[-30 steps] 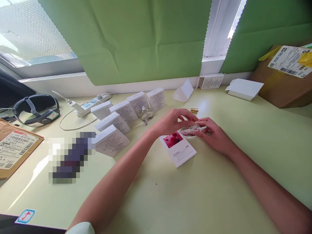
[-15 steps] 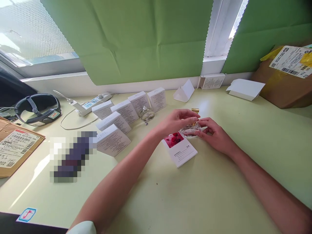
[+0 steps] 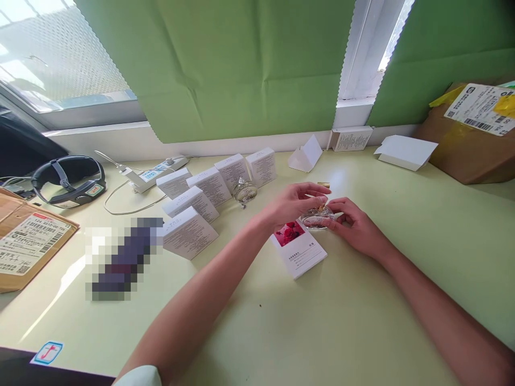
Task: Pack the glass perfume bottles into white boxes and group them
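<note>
A clear glass perfume bottle [image 3: 317, 219] with a gold neck stands on the table between my two hands. My left hand [image 3: 295, 205] reaches over from the left, thumb and fingers closed at the gold neck. Just above those fingers shows a gold cap [image 3: 324, 185]; whether they touch it I cannot tell. From the right, my right hand [image 3: 356, 226] grips the side of the glass. Beneath my left wrist, against the bottle's near side, lies a white card or flat box [image 3: 303, 256] with a red rose picture.
Several white printed boxes [image 3: 191, 233] stand to the left, with another glass bottle [image 3: 245, 192] beside them. Folded white card [image 3: 306, 155] and an opened white box [image 3: 406, 153] lie at the back. Cardboard boxes flank the table; a power strip [image 3: 161, 171] and black headband [image 3: 68, 182] sit left.
The view has shifted slightly. Both hands keep nearly the same places at the perfume bottle, with only small finger movement.
</note>
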Motion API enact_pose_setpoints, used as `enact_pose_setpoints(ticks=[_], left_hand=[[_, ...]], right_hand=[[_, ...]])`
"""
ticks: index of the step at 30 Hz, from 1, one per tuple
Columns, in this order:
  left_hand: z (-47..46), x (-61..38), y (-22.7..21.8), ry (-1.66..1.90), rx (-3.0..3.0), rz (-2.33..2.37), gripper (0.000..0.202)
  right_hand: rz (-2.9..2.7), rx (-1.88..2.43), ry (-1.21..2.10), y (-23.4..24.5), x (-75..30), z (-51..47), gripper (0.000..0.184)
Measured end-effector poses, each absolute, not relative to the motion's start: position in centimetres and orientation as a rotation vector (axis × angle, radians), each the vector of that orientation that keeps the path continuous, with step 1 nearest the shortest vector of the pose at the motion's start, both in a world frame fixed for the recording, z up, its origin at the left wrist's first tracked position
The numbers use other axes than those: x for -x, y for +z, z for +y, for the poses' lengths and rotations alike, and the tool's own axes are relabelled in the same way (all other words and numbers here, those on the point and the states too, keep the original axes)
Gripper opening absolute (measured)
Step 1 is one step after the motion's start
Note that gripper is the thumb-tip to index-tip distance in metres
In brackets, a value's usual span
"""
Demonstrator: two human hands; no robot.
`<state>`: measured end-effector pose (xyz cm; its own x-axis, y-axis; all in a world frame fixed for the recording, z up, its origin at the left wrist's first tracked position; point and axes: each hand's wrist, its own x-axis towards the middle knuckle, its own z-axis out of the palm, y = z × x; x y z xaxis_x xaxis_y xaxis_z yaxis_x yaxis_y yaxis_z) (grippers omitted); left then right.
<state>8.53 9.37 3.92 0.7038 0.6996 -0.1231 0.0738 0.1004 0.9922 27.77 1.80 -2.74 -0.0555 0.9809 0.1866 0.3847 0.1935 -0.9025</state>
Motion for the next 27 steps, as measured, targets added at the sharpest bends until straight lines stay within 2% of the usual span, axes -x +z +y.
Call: enact_pose_setpoints(ticks=[27], left_hand=[[9.12,-8.56,4.51,0.532,-1.483,0.693,0.023]], right_hand=[[-1.615,1.330,0.854,-2.48,-27.77,1.73,0.026]])
